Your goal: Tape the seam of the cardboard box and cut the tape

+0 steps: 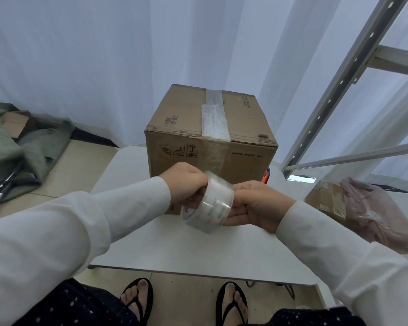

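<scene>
- Both hands, left hand (186, 184) and right hand (254, 203), grip a clear tape roll (207, 203) above the white table (174, 250).
- Brown cardboard box (210, 137) stands behind, its top seam covered by a clear tape strip (214, 116) running down the front.

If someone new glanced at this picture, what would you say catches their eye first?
Most likely the roll of clear tape gripped between the left hand and right hand, low in the middle of the view. Just behind it, the cardboard box stands on the white table, with a shiny tape strip running along its top seam and down the near face toward the roll. A metal rack frame slants up on the right.
</scene>
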`<state>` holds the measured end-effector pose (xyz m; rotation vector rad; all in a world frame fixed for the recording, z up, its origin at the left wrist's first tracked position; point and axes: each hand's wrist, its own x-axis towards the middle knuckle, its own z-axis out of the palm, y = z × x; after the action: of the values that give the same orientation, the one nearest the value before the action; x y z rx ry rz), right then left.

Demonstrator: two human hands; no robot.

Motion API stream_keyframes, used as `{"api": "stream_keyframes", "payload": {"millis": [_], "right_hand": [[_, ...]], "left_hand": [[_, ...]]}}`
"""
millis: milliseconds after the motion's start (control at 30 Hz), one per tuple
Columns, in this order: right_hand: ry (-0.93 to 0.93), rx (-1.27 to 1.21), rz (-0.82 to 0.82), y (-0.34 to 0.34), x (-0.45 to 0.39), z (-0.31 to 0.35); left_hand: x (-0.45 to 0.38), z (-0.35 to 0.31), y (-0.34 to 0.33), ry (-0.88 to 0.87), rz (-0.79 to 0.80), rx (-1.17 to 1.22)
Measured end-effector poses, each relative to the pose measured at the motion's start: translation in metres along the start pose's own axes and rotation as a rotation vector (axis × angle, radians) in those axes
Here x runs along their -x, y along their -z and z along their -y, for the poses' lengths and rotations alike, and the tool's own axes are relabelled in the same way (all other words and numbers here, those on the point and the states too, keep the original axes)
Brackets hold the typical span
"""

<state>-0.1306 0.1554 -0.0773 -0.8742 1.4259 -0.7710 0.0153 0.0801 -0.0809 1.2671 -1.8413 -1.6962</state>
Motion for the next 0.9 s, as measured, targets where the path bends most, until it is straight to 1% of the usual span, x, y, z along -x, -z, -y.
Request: {"api": "stream_keyframes", "payload": {"millis": [33, 100, 133, 200, 300, 400, 467, 600, 700, 800, 900], "right_hand": [[0.008, -0.043, 0.004, 0.001, 0.001, 0.001], [0.0, -0.12, 0.019, 0.003, 0.002, 0.002], [-0.015, -0.142, 0.026, 0.005, 0.002, 0.001], [-0.053, -0.129, 0.008, 0.006, 0.001, -0.001], [-0.045, -0.013, -0.071, 0.004, -0.004, -0.007], [-0.008, -0.003, -0.094, 0.003, -0.007, -0.011], [0.005, -0.024, -0.084, 0.005, -0.008, -0.011], [0.032, -0.107, 0.018, 0.014, -0.005, -0.008], [0.022, -0.17, 0.106, 0.02, -0.001, -0.008], [-0.009, -0.253, 0.204, 0.027, 0.003, -0.012], [0.026, -0.326, 0.311, 0.039, 0.007, -0.02]], "left_hand": [[0.0, -0.001, 0.001, 0.047, 0.003, 0.061], [0.002, -0.005, 0.002, 0.169, 0.061, 0.206], [0.003, -0.005, 0.002, 0.187, 0.1, 0.23], [0.002, -0.001, 0.0, 0.144, 0.14, 0.13], [0.006, 0.001, -0.003, 0.058, 0.173, 0.03], [0.004, 0.004, -0.004, 0.082, 0.165, 0.058], [0.002, 0.004, -0.002, 0.125, 0.183, 0.123], [0.001, 0.001, 0.004, 0.186, 0.321, 0.247], [0.002, 0.002, 0.005, 0.168, 0.413, 0.288], [0.003, 0.004, 0.004, 0.128, 0.493, 0.261], [0.0, 0.006, 0.003, 0.086, 0.54, 0.285]]}}
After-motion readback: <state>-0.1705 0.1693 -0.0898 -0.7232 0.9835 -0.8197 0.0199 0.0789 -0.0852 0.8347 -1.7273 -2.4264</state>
